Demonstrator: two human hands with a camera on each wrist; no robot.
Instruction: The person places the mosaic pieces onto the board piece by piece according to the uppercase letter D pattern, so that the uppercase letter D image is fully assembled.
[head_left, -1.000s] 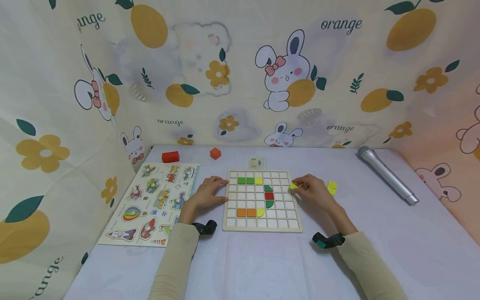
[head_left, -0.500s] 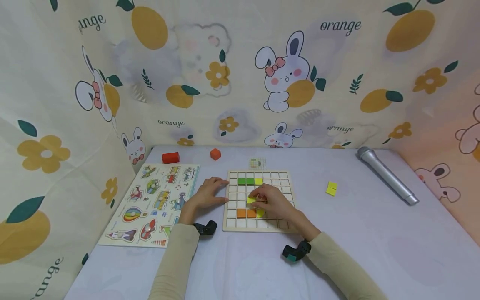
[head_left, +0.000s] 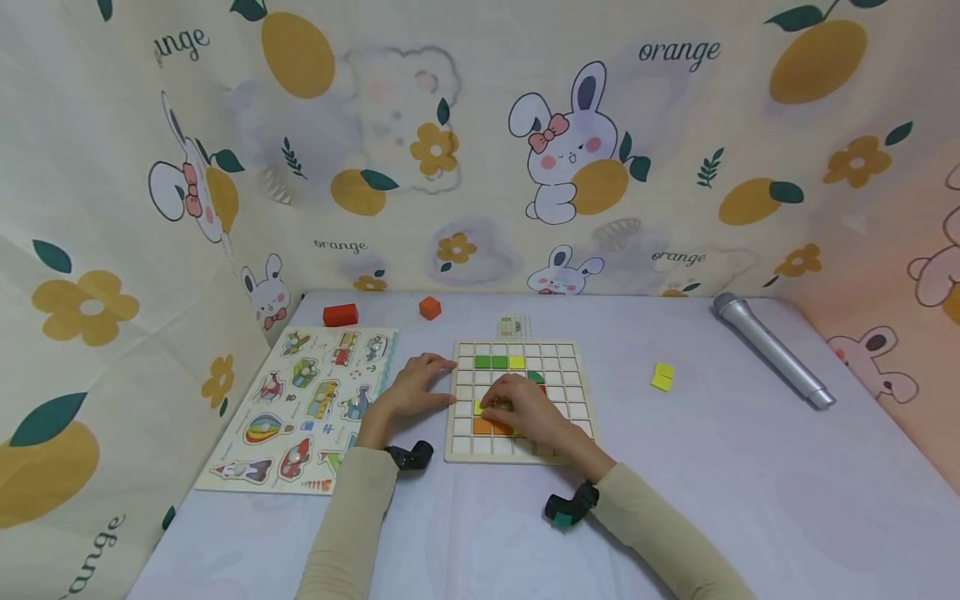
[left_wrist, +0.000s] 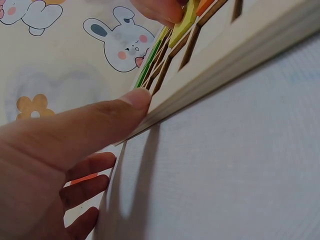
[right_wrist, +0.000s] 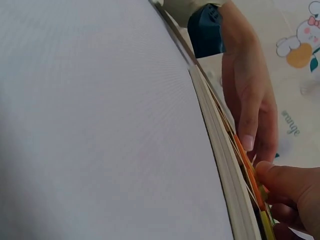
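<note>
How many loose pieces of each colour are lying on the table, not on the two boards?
Red block: 1
Orange block: 1
Yellow tiles: 2, lying side by side
Total: 4

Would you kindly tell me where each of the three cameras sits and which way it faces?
Head: worn on the head, looking forward and down at the table; both sleeved arms show, the left hand on the grid board, the right hand over it.
Left wrist: low beside the left hand, looking along the grid board; thumb and fingers show.
Right wrist: low at table level, looking along the grid board; right hand and left hand show.
Shared: all three see the grid board and both hands.
</note>
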